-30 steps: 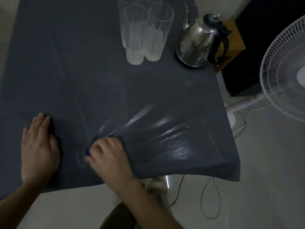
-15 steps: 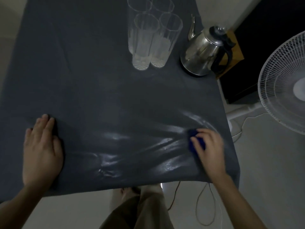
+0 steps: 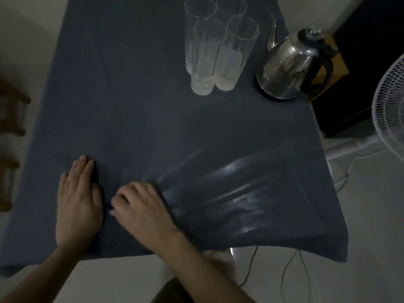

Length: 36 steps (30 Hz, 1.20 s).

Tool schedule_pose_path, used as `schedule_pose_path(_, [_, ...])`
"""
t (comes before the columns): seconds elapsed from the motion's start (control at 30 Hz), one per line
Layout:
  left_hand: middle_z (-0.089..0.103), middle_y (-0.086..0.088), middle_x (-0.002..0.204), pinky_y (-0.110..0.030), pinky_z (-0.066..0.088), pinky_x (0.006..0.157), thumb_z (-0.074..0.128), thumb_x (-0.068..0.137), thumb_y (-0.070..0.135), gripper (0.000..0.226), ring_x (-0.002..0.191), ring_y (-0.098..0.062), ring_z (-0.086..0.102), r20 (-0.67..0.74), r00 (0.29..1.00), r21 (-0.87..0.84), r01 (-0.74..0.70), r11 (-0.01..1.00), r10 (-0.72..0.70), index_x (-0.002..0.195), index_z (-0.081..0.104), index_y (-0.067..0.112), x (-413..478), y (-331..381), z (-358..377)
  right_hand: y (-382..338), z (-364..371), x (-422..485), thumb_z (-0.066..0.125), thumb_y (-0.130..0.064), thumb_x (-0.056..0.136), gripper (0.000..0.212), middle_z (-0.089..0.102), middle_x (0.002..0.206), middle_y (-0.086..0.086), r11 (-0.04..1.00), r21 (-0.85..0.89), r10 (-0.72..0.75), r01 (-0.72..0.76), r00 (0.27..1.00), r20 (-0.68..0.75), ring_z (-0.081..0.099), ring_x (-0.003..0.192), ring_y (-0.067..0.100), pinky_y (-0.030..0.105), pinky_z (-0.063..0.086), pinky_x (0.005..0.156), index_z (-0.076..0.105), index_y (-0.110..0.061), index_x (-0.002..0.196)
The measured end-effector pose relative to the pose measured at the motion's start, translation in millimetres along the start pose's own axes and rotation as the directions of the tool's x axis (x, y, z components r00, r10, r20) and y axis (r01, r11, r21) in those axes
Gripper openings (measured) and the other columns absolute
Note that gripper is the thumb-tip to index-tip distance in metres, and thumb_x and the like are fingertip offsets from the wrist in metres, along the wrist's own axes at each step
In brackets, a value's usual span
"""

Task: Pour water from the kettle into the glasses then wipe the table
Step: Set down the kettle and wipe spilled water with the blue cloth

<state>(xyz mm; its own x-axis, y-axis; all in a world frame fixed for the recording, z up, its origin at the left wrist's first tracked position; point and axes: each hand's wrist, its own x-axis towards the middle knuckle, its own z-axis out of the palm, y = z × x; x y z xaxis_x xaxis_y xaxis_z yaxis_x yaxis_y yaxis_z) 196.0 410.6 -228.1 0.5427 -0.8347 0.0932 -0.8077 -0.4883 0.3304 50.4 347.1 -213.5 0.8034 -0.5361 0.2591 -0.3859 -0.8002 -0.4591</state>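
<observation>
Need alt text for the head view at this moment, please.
The right hand presses a small blue cloth onto the dark tablecloth, beside the flat left hand. Four glasses and a steel kettle stand at the far side.

Your table (image 3: 135,110) wears a dark grey cloth, dry and matte at the far side, glossy with wet streaks (image 3: 244,193) at the near right. Four tall ribbed clear glasses (image 3: 216,51) stand upright, clustered and touching, toward the far edge. Just right of them you see the steel kettle (image 3: 288,68), upright, black handle turned right, spout toward the glasses.
</observation>
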Motion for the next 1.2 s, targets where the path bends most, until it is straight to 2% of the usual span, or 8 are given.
schedule_pose_path(0.17, [0.031,-0.016,0.156,-0.037,0.007,0.123,0.026,0.094,0.021,0.055,0.146,-0.03,0.025,0.006,1.0,0.003,0.024,1.0,-0.024,0.145,0.036,0.001,1.2,4.7,-1.4,65.9,-48.5,-44.8,0.06,-0.028,0.09,0.019,0.066,0.093,0.004,0.993,-0.063,-0.097,0.095,0.995,-0.027,0.059,0.089,0.022,0.036,0.046,0.081,0.066,-0.012,0.08])
schedule_pose_path(0.3, [0.031,-0.015,0.156,-0.034,0.004,0.123,0.025,0.096,0.023,0.055,0.146,-0.028,0.024,0.021,0.999,0.002,0.037,0.999,-0.037,0.146,0.035,0.002,0.4,6.6,-3.9,164.8,-125.7,-89.8,0.058,-0.033,0.087,0.027,0.07,0.097,0.007,0.956,-0.125,0.248,-0.265,0.959,-0.14,0.057,0.093,0.018,0.032,0.043,0.088,0.07,-0.009,0.079])
schedule_pose_path(0.4, [0.033,-0.017,0.155,-0.037,0.008,0.123,0.027,0.096,0.022,0.054,0.145,-0.029,0.026,0.016,1.0,-0.001,0.026,1.0,-0.026,0.145,0.037,0.001,0.3,6.4,-4.8,219.8,-172.8,-115.5,0.053,-0.041,0.09,0.037,0.065,0.101,0.012,0.821,-0.091,0.521,-0.564,0.804,-0.287,0.057,0.096,0.029,0.039,0.042,0.089,0.065,-0.005,0.088])
schedule_pose_path(0.5, [0.032,-0.015,0.155,-0.035,0.006,0.123,0.027,0.095,0.022,0.055,0.146,-0.027,0.025,0.021,0.999,0.001,0.042,0.999,-0.042,0.145,0.036,0.002,0.8,7.0,-5.3,234.4,-174.9,-113.2,0.05,-0.042,0.091,0.042,0.062,0.099,0.018,0.715,-0.069,0.607,-0.696,0.666,-0.433,0.055,0.094,0.035,0.043,0.043,0.085,0.061,-0.002,0.092])
schedule_pose_path(0.57, [0.03,-0.014,0.157,-0.034,0.005,0.123,0.027,0.095,0.022,0.055,0.147,-0.025,0.023,0.028,0.999,0.0,0.045,0.999,-0.045,0.147,0.034,0.003,0.7,8.5,-6.4,223.9,-157.2,-94.9,0.052,-0.032,0.091,0.032,0.064,0.097,0.019,0.707,-0.073,0.601,-0.703,0.652,-0.462,0.054,0.092,0.036,0.043,0.04,0.084,0.061,-0.002,0.092])
schedule_pose_path(0.93, [0.03,-0.014,0.157,-0.043,0.011,0.122,0.029,0.095,0.019,0.054,0.147,-0.026,0.023,0.031,0.999,0.012,0.038,0.999,-0.038,0.147,0.034,0.002,-1.1,4.6,-3.5,1.4,-1.3,-6.1,0.062,-0.025,0.084,0.016,0.063,0.093,0.008,0.987,0.033,0.157,-0.155,0.984,-0.082,0.058,0.087,0.027,0.042,0.048,0.079,0.06,-0.009,0.082])
schedule_pose_path(1.13, [0.03,-0.013,0.157,-0.041,0.011,0.123,0.031,0.096,0.017,0.053,0.147,-0.025,0.023,0.023,0.999,-0.004,0.043,0.999,-0.043,0.147,0.034,0.004,-1.7,6.5,-4.9,42.6,-36.7,-63.0,0.056,-0.028,0.094,0.021,0.067,0.105,0.004,0.962,0.072,-0.272,0.264,0.949,0.162,0.057,0.104,0.019,0.035,0.044,0.097,0.068,-0.011,0.09])
schedule_pose_path(1.2, [0.029,-0.011,0.157,-0.04,0.01,0.123,0.031,0.097,0.018,0.052,0.148,-0.023,0.022,0.026,0.998,-0.006,0.053,0.999,-0.053,0.147,0.033,0.005,-2.0,6.9,-5.6,81.4,-67.3,-76.1,0.055,-0.031,0.095,0.026,0.069,0.103,0.003,0.971,-0.001,-0.239,0.241,0.963,0.127,0.057,0.104,0.017,0.031,0.043,0.098,0.071,-0.012,0.087])
